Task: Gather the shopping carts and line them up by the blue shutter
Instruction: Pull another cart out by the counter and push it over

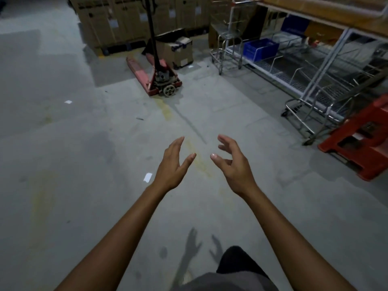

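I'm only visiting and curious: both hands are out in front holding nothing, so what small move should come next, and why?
Probably turn right and walk toward the nearer cart. The left hand and right hand are open and empty over the floor, and no cart looks within their reach. A second cart stands farther off by the shelves.

At twelve o'clock we see a red steel pallet jack (156, 77) on the grey concrete floor (63, 143). A small brown cardboard box (178, 53) sits just beside it, and tall brown cardboard cartons (126, 19) stand behind. At two o'clock we find a white wire shelving rack (294, 80) bearing a blue plastic crate (260, 49), and at three o'clock a red slotted plastic pallet (357, 143).
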Demonstrator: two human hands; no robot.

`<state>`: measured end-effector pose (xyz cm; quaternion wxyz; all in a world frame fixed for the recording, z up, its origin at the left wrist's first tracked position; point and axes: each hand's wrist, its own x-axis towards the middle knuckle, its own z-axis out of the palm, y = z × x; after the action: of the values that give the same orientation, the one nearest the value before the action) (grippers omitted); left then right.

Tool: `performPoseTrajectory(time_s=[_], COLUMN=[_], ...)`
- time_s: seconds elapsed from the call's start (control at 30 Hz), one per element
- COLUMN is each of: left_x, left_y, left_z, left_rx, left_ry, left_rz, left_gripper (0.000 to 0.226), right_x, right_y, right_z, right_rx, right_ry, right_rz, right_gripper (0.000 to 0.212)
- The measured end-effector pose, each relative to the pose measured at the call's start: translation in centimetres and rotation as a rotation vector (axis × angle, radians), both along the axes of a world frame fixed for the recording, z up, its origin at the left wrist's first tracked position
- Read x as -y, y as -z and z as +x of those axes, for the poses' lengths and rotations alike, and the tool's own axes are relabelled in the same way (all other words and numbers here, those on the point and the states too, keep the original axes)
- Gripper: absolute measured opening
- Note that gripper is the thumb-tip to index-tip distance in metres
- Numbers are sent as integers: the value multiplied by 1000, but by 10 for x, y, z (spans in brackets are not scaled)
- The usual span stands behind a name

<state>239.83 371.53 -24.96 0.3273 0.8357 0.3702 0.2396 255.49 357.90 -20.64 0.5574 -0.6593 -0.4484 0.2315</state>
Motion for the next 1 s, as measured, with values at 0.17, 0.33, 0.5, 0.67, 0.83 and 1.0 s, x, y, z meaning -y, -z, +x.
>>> performPoseTrajectory(time_s=[0.17, 0.33, 0.5, 0.67, 0.83, 1.0], left_x=[-93, -193, -292, -373, -449, -558], left_y=[54, 69, 26, -39, -81, -76], left_z=[70, 173, 290, 389, 471, 553], left_rx=[-183, -189, -69, 160, 357, 445], left_ry=[66, 70, 66, 66, 86, 96], left_rz=[-82, -129, -134, -66, -28, 1], left_gripper=[77, 78, 80, 78, 75, 74], right_x=[-84, -184, -285, -372, -450, -550], right_y=[-27, -11, 9, 41, 83, 119], right_z=[69, 174, 287, 385, 469, 556], right_rx=[29, 14, -17, -40, -87, -107], right_ry=[37, 54, 85, 82, 118, 152], right_rz=[188, 211, 102, -58, -191, -284], right_gripper=[61, 62, 61, 57, 54, 51])
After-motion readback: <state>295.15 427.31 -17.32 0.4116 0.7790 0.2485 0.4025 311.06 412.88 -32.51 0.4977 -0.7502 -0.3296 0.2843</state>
